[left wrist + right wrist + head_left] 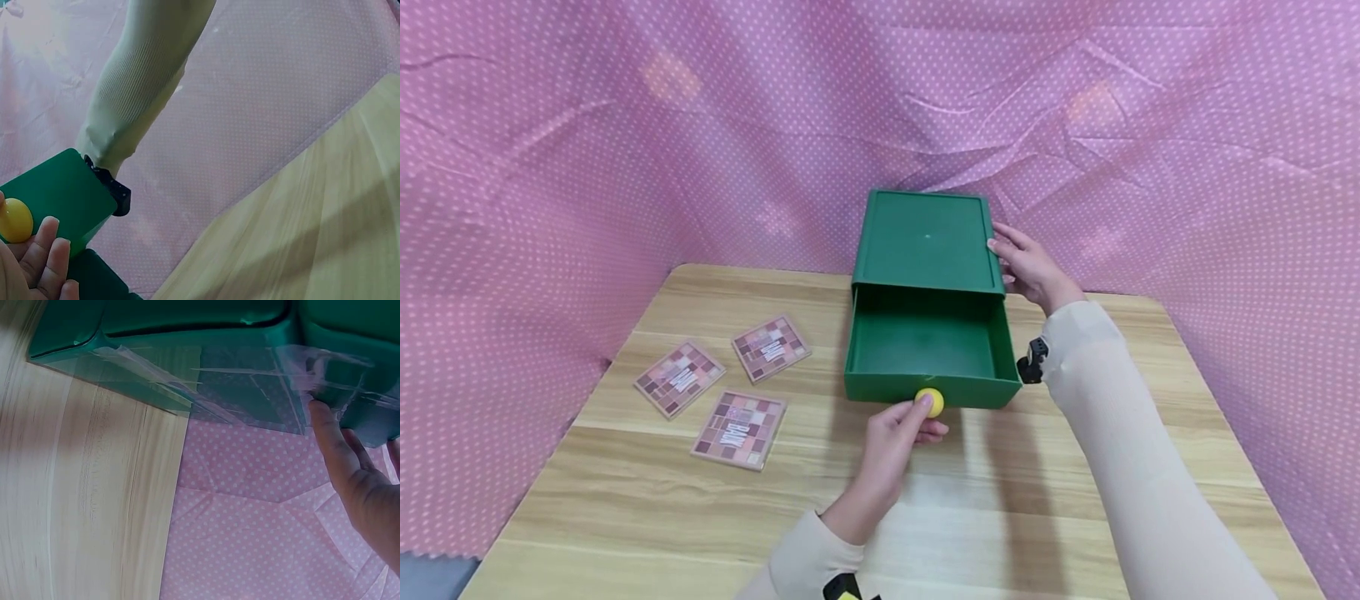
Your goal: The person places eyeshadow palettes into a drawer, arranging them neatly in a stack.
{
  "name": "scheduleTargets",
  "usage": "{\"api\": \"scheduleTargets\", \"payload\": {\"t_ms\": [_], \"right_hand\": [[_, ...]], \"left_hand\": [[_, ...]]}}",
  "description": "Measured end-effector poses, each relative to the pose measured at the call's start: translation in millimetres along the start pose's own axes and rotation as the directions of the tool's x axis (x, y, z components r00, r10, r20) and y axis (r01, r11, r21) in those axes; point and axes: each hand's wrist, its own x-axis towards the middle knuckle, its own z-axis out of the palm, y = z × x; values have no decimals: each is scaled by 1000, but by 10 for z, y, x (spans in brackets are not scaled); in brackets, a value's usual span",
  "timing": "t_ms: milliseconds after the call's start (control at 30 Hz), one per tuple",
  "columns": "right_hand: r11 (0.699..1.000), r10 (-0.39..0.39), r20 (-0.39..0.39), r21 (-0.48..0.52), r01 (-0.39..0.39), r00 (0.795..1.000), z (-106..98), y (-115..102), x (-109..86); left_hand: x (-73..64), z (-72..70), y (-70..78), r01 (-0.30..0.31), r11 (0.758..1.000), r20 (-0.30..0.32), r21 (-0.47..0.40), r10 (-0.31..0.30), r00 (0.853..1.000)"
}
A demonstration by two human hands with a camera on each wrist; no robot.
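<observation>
A green drawer box (925,242) stands on the table with its drawer (880,389) pulled out toward me; the inside holds nothing. My left hand (887,446) pinches the round yellow knob (934,406) on the drawer front between thumb and fingers. In the left wrist view the knob (16,222) shows beside the spread fingers. My right hand (1032,268) rests against the box's right side toward the back, fingers extended. Its fingertips touch the side wall in the right wrist view, where clear tape (150,369) covers part of it.
Three pink makeup palettes with checkered lids, the left (681,378), the back (771,348) and the front one (741,431), lie left of the box on the wooden table (662,517). A pink dotted cloth (760,125) hangs behind and at both sides.
</observation>
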Motion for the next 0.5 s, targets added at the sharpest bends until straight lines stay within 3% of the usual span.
{"api": "scheduleTargets", "payload": {"t_ms": [500], "right_hand": [[1000,-3,-1,9,3,1000,16,4,-15]], "left_hand": [[-204,-67,-93,33,999,19,30,-34,999]]}}
